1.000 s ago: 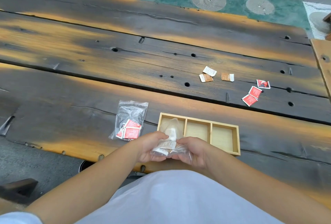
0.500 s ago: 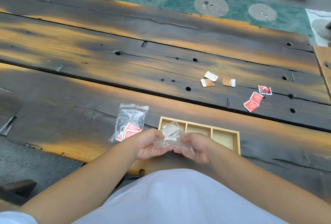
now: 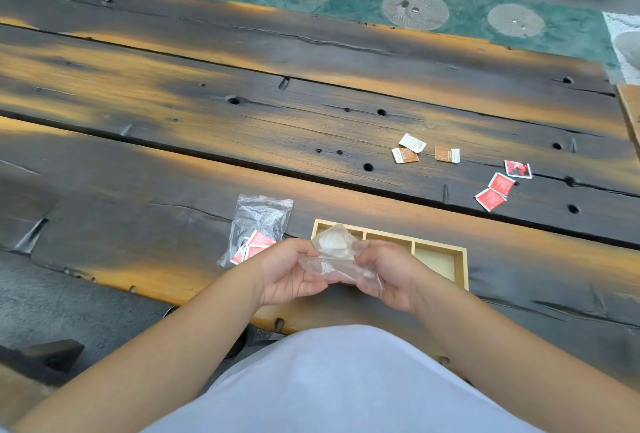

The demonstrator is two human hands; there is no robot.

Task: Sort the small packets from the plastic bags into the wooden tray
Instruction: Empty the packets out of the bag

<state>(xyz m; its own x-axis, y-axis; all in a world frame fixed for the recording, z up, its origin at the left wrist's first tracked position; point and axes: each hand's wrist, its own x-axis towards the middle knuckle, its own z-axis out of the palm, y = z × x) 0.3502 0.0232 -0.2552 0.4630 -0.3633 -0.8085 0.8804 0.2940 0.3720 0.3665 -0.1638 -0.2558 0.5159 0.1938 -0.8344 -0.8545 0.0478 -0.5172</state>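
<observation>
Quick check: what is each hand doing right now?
Left hand: grips the clear plastic bag of white packets.
Right hand: grips the same bag.

Second bag (image 3: 258, 226) lies left of the tray (image 3: 462, 268) — loose packets (image 3: 497, 188) beyond, rightward.

Lighting: soft, even daylight; faint shadows. Warm orange sheen streaks the dark, weathered wooden plank table (image 3: 242, 127) beyond the fingers. Focus: slightly soft overall. Distortion: wide-angle bowing towards the edges.
</observation>
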